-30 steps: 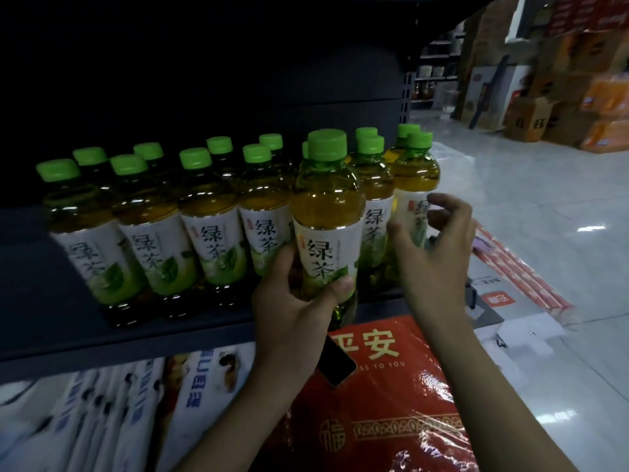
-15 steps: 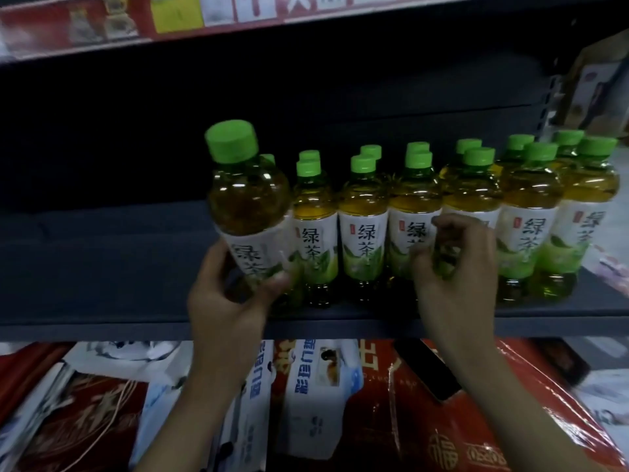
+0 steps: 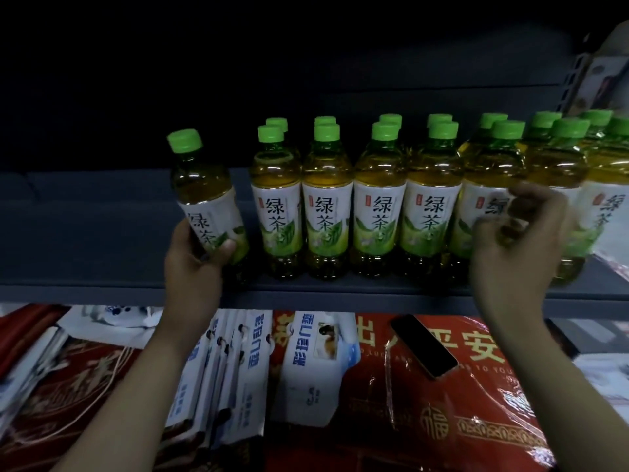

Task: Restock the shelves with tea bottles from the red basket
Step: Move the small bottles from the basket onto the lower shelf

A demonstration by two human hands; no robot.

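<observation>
My left hand (image 3: 195,264) grips a green-capped tea bottle (image 3: 204,185) by its lower label, tilted left, at the left end of the row with its base near the dark shelf (image 3: 102,284). Several matching tea bottles (image 3: 326,199) stand upright in two rows to its right. My right hand (image 3: 514,247) hovers in front of a bottle (image 3: 483,199) farther right, fingers curled and apart, holding nothing. The red basket is out of view.
Left of the held bottle the shelf board is bare. Below the shelf lie red packaged goods (image 3: 425,420), white and blue packets (image 3: 306,362) and a black phone (image 3: 423,345). The shelf back is dark.
The view has shifted left along the shelf. My left hand carried the bottle from the middle of the row to its left end and lowered it. My right hand stayed in front of the row.
</observation>
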